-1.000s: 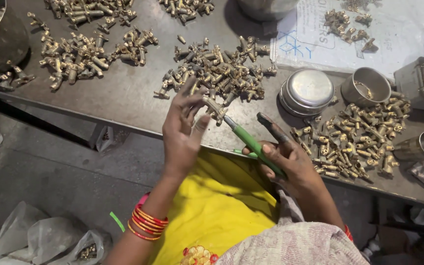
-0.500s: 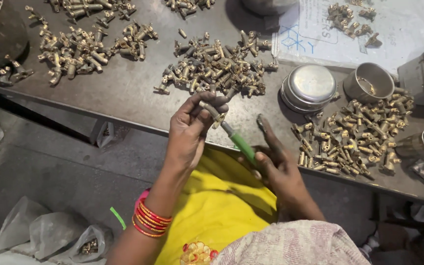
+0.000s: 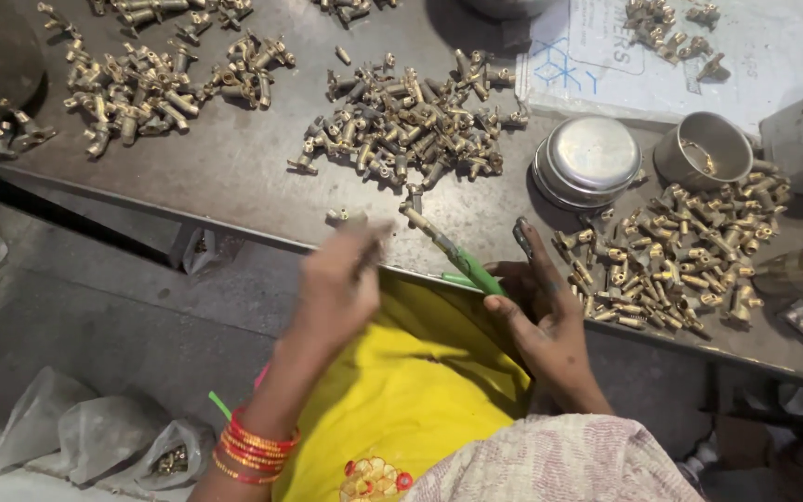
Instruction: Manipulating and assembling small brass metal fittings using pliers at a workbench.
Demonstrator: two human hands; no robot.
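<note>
Green-handled tool (image 3: 462, 263) clamped in right hand (image 3: 539, 311), tip raised over the metal table (image 3: 234, 177) edge near a brass fitting (image 3: 413, 208). Left hand (image 3: 341, 279) blurred (finger state impossible to tell), just beside a small brass piece (image 3: 341, 217).

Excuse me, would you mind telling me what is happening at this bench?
A person sits at a metal table strewn with piles of small brass fittings. The right hand grips a green-handled tool, its tip pointing at the middle pile. The left hand, blurred, is by the table edge near a loose fitting.
</note>
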